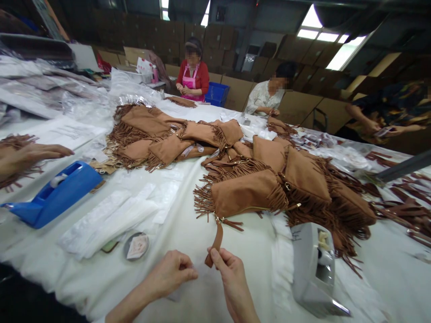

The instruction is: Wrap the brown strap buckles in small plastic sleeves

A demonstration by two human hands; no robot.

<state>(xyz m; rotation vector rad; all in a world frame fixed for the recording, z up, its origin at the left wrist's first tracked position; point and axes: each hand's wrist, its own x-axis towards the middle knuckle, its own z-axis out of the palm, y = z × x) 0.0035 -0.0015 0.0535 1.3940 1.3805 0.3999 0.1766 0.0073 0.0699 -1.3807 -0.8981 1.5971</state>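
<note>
Between the thumb and fingers of my right hand [232, 273] is the end of a brown leather strap [218, 237]. The strap runs up to a gold clasp at the near corner of a brown fringed bag [247, 193], which lies flat on the white-covered table [191, 229]. To the left of the strap, apart from it, my left hand [173, 271] is closed with thumb and fingers pressed together. Whatever it may hold is hidden. A round dish [136, 246] with a pale label sits just beyond my left wrist.
More fringed bags [306, 175] are heaped beyond. A grey tape dispenser [311, 269] stands right, a blue one [57, 193] left. Clear plastic sleeves [107, 220] lie between. Another person's hand [30, 157] rests at far left. Several co-workers [193, 76] are across the table.
</note>
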